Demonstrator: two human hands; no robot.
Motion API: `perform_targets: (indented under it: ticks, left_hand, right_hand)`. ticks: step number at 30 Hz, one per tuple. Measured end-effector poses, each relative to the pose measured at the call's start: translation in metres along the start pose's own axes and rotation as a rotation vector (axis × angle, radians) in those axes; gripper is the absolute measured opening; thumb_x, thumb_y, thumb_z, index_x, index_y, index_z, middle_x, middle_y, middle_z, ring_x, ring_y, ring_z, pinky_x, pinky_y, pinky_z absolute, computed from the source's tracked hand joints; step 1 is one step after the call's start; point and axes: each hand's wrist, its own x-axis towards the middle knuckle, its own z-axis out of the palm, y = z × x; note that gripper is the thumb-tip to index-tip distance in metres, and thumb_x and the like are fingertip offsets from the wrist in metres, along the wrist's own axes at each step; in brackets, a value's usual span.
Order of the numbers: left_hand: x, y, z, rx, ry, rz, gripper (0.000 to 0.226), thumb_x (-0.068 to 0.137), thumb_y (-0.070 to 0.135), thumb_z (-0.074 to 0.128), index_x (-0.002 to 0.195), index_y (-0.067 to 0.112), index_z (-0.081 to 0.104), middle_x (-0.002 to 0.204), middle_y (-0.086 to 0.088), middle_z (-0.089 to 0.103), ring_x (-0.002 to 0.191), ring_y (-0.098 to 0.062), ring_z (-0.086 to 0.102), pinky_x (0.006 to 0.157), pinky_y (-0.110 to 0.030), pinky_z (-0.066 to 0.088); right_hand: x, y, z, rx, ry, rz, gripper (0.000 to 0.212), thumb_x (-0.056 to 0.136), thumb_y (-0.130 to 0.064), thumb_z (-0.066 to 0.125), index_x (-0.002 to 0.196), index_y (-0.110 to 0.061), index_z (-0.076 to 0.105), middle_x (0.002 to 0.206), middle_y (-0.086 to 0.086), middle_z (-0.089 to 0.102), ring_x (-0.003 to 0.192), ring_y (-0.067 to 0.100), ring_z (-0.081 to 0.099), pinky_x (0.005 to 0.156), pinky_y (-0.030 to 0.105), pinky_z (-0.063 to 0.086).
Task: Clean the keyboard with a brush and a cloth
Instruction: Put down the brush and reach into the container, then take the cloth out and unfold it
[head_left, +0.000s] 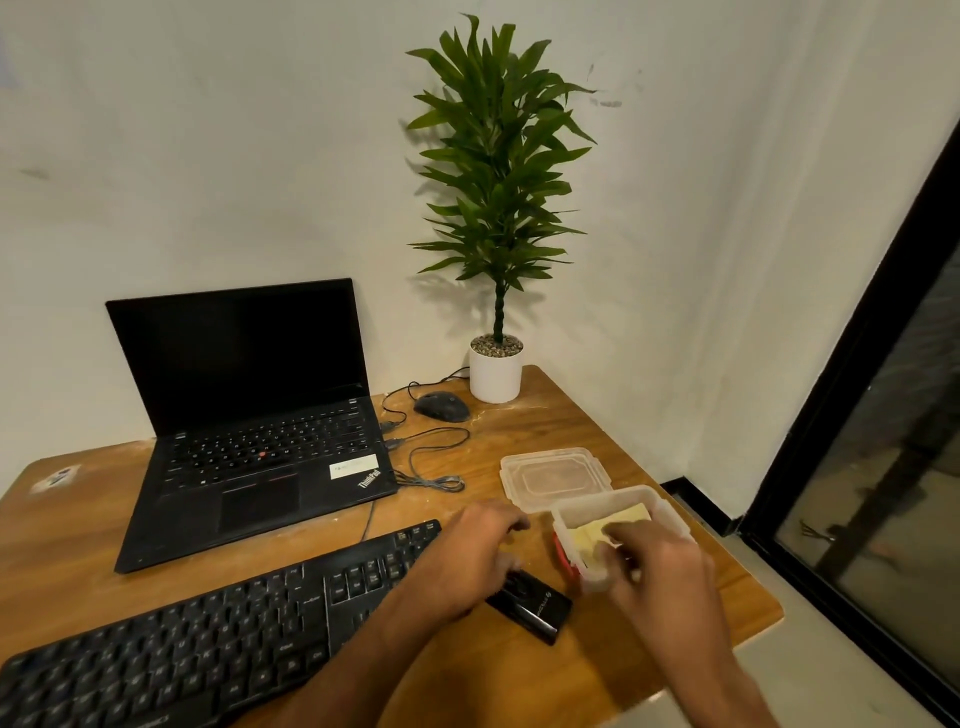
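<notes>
A black keyboard (208, 634) lies along the front of the wooden table (545, 431). To its right stands a clear plastic container (623, 506) holding a yellow cloth (621, 522). My right hand (660, 566) reaches into the container, fingers curled over the cloth. My left hand (467, 556) rests with curled fingers on a small black object (535, 605) beside the keyboard's right end; what that object is cannot be told. Something red (563, 558) shows at the container's left side.
The container's lid (553, 475) lies just behind it. An open black laptop (254, 415) stands at the back left, with a wired mouse (441, 406), loose cables (431, 467) and a potted plant (496, 369) behind. The table's right edge (727, 551) is near the container.
</notes>
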Motion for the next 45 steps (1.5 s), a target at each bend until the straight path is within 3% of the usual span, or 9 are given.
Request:
perform_targets:
  ticks: [6, 14, 18, 25, 30, 34, 37, 41, 45]
  left_hand:
    - [0.026, 0.046, 0.013, -0.032, 0.084, 0.077, 0.027, 0.096, 0.024, 0.072, 0.124, 0.022, 0.072, 0.122, 0.004, 0.07, 0.109, -0.009, 0.063, 0.097, -0.032, 0.056]
    - [0.065, 0.091, 0.033, 0.123, -0.146, 0.002, 0.026, 0.091, 0.009, 0.076, 0.116, 0.007, 0.074, 0.114, -0.013, 0.071, 0.101, -0.028, 0.068, 0.084, -0.037, 0.057]
    - [0.071, 0.096, 0.042, 0.24, -0.164, -0.034, 0.024, 0.094, 0.0, 0.068, 0.118, 0.004, 0.071, 0.116, -0.016, 0.069, 0.106, -0.031, 0.068, 0.086, -0.039, 0.055]
    - [0.076, 0.098, 0.045, 0.26, -0.179, -0.042, 0.025, 0.093, 0.0, 0.067, 0.118, 0.003, 0.07, 0.118, -0.017, 0.069, 0.108, -0.031, 0.067, 0.089, -0.039, 0.056]
    - [0.074, 0.098, 0.041, 0.195, -0.19, -0.06, 0.026, 0.092, 0.015, 0.073, 0.116, 0.004, 0.069, 0.112, -0.016, 0.07, 0.098, -0.028, 0.066, 0.078, -0.035, 0.052]
    - [0.071, 0.097, 0.034, 0.153, -0.108, -0.1, 0.027, 0.088, 0.018, 0.075, 0.111, 0.006, 0.067, 0.107, -0.013, 0.066, 0.096, -0.028, 0.064, 0.07, -0.033, 0.049]
    - [0.073, 0.092, 0.026, 0.027, -0.008, -0.133, 0.027, 0.083, 0.015, 0.077, 0.109, 0.01, 0.069, 0.105, -0.008, 0.067, 0.091, -0.022, 0.062, 0.071, -0.034, 0.055]
    - [0.079, 0.082, 0.009, -0.304, 0.086, -0.195, 0.031, 0.08, 0.014, 0.081, 0.11, 0.021, 0.074, 0.102, 0.0, 0.072, 0.094, -0.018, 0.069, 0.078, -0.039, 0.063]
    - [0.079, 0.064, -0.011, -0.677, 0.076, -0.285, 0.026, 0.086, 0.013, 0.082, 0.11, 0.02, 0.072, 0.111, -0.001, 0.072, 0.102, -0.021, 0.071, 0.082, -0.039, 0.063]
  right_hand:
    - [0.069, 0.049, -0.01, -0.3, -0.241, 0.089, 0.025, 0.089, -0.014, 0.074, 0.111, -0.026, 0.077, 0.112, 0.0, 0.07, 0.09, 0.014, 0.064, 0.085, 0.026, 0.058]
    - [0.091, 0.052, 0.006, -0.415, -0.557, -0.087, 0.021, 0.09, -0.015, 0.072, 0.11, -0.021, 0.076, 0.112, 0.001, 0.071, 0.085, 0.009, 0.065, 0.085, 0.019, 0.053]
    - [0.098, 0.054, 0.007, -0.45, -0.591, -0.174, 0.023, 0.089, -0.014, 0.067, 0.111, -0.01, 0.072, 0.11, 0.009, 0.07, 0.103, 0.025, 0.067, 0.088, 0.031, 0.052]
    - [0.103, 0.053, 0.018, -0.459, -0.594, -0.244, 0.011, 0.085, -0.02, 0.075, 0.096, -0.019, 0.074, 0.097, 0.0, 0.07, 0.083, 0.011, 0.064, 0.079, 0.024, 0.055]
    - [0.105, 0.056, 0.008, -0.3, -0.538, -0.241, 0.007, 0.072, -0.015, 0.071, 0.075, -0.02, 0.069, 0.067, -0.014, 0.059, 0.059, 0.004, 0.055, 0.054, 0.014, 0.045]
    - [0.11, 0.063, 0.004, -0.121, -0.402, -0.186, 0.031, 0.072, -0.018, 0.061, 0.096, -0.025, 0.078, 0.088, -0.014, 0.073, 0.073, 0.004, 0.064, 0.065, 0.02, 0.055]
    - [0.112, 0.068, -0.001, 0.028, -0.318, -0.142, 0.027, 0.082, -0.018, 0.061, 0.101, -0.027, 0.077, 0.092, -0.015, 0.073, 0.083, 0.004, 0.065, 0.073, 0.027, 0.059]
    - [0.112, 0.063, -0.013, 0.334, -0.224, -0.07, 0.019, 0.092, -0.01, 0.064, 0.096, -0.026, 0.075, 0.087, -0.014, 0.074, 0.087, 0.003, 0.068, 0.075, 0.025, 0.058]
    - [0.107, 0.046, -0.02, 0.634, -0.224, 0.105, 0.017, 0.097, -0.009, 0.061, 0.095, -0.017, 0.076, 0.09, 0.0, 0.076, 0.091, 0.017, 0.072, 0.081, 0.042, 0.061]
